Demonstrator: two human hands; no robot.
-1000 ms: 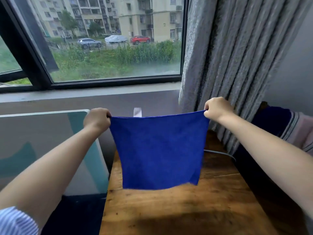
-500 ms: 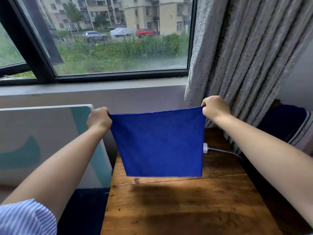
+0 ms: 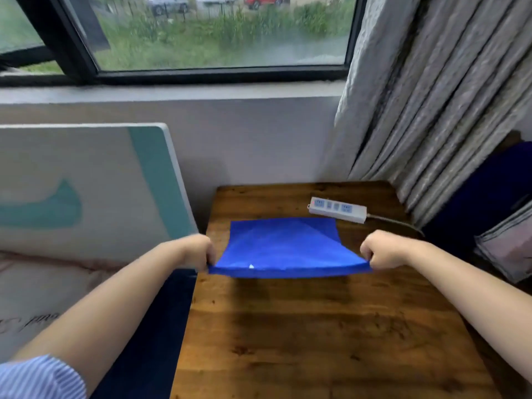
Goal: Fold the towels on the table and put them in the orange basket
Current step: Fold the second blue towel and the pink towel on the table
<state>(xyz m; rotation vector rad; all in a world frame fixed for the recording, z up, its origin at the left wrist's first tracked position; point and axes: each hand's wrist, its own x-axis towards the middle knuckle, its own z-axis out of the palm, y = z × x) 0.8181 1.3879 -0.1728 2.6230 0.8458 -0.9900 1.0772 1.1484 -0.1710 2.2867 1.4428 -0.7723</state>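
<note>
Right now I am pinching the near left corner of the blue towel with my left hand and the near right corner with my right hand, fingers of both curled tight around the cloth and holding that near edge just above the wooden table while the far part is lying on the wood. Just beyond the towel's far right corner a white power strip is lying on the table, its cord running off toward the grey curtain, and a white and teal board is leaning to my left beside the table.
</note>
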